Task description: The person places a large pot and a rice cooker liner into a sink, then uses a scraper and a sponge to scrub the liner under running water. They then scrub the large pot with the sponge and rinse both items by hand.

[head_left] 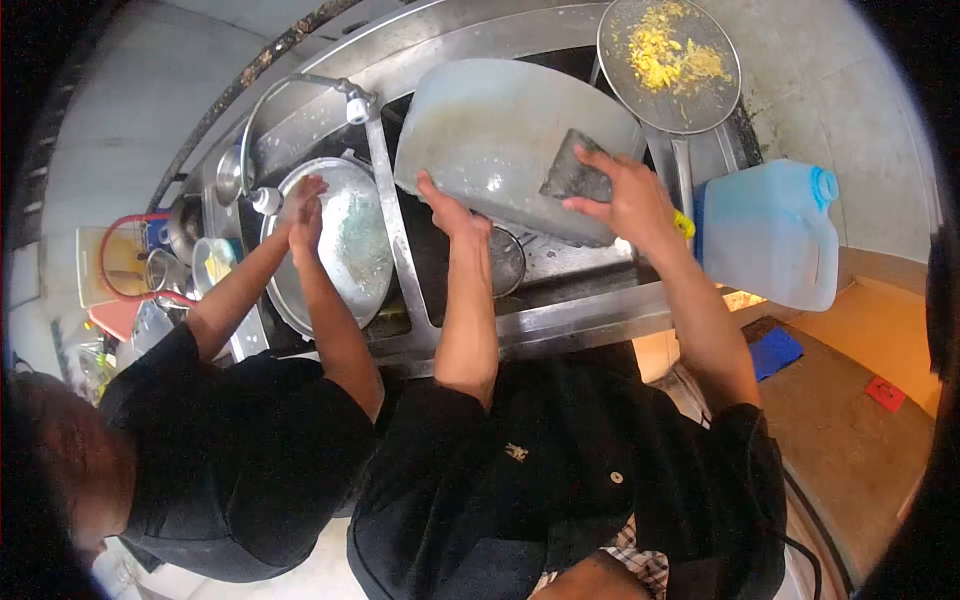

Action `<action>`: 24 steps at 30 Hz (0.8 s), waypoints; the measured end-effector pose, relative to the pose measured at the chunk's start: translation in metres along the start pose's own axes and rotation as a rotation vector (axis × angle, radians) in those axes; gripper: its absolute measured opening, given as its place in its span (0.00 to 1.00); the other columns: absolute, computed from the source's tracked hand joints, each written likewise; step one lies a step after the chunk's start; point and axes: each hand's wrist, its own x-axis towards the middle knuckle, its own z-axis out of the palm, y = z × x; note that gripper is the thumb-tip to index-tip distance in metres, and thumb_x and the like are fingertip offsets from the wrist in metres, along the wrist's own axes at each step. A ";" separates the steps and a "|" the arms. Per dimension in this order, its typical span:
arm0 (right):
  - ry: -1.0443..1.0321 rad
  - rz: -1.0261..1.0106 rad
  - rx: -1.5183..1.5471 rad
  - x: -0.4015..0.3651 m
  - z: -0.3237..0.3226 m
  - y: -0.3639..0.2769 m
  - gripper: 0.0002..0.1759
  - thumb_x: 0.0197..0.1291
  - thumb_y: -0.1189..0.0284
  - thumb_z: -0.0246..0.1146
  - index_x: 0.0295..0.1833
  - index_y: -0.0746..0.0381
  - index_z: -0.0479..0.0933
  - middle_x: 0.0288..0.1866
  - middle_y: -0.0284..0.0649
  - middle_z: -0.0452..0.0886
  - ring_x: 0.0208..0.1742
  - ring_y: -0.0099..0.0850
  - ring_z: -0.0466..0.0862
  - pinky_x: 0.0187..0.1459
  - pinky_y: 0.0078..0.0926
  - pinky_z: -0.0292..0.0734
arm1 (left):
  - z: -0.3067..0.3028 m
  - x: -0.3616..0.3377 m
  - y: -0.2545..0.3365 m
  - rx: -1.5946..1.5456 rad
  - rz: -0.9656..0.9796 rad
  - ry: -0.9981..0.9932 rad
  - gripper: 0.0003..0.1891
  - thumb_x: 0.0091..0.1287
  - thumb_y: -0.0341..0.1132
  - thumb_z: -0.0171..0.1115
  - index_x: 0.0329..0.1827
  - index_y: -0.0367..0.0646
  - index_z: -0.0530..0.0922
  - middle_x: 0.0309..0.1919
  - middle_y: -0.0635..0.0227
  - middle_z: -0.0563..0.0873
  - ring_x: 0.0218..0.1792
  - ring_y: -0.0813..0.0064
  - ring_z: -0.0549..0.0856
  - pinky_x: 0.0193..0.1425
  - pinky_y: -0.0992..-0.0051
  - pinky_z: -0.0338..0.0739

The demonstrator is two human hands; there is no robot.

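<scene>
A large greyish plastic tub (480, 120) is tilted up over the right-hand sink basin, its broad wet side facing me. My left hand (458, 212) grips its lower left edge, thumb on the near side and fingers mostly hidden behind. My right hand (632, 200) is closed on a dark grey scouring pad (578, 172), which lies against the right part of the tub's side. Below the tub, in the basin, a round wire-rimmed thing (507, 262) is partly covered by my left wrist and the tub.
At left, a co-worker's hands (302, 205) are together over a large round metal pan (350, 245) under a hose tap (352, 98). A mesh strainer (680, 100) with yellow scraps sits back right. A blue-capped jug (770, 235) stands right of the sink (600, 310).
</scene>
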 end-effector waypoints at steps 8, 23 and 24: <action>-0.107 -0.055 -0.118 0.015 -0.017 -0.007 0.39 0.43 0.48 0.73 0.63 0.49 0.75 0.41 0.53 0.81 0.47 0.51 0.82 0.49 0.46 0.76 | 0.015 -0.017 0.011 0.001 0.006 0.056 0.38 0.67 0.59 0.54 0.66 0.33 0.68 0.61 0.58 0.76 0.56 0.59 0.79 0.60 0.58 0.74; -0.127 0.122 -0.241 -0.010 -0.012 -0.047 0.38 0.43 0.53 0.76 0.63 0.51 0.77 0.44 0.51 0.83 0.45 0.51 0.83 0.48 0.42 0.77 | 0.008 0.005 0.008 -0.063 0.024 0.162 0.34 0.65 0.55 0.60 0.60 0.31 0.71 0.55 0.56 0.79 0.50 0.62 0.82 0.54 0.60 0.78; -0.133 0.137 -0.246 -0.008 -0.010 -0.051 0.38 0.43 0.53 0.76 0.63 0.51 0.77 0.44 0.51 0.83 0.45 0.51 0.83 0.48 0.42 0.77 | 0.012 -0.003 0.014 -0.054 -0.015 0.160 0.35 0.65 0.55 0.60 0.61 0.30 0.71 0.56 0.56 0.79 0.50 0.62 0.82 0.54 0.60 0.77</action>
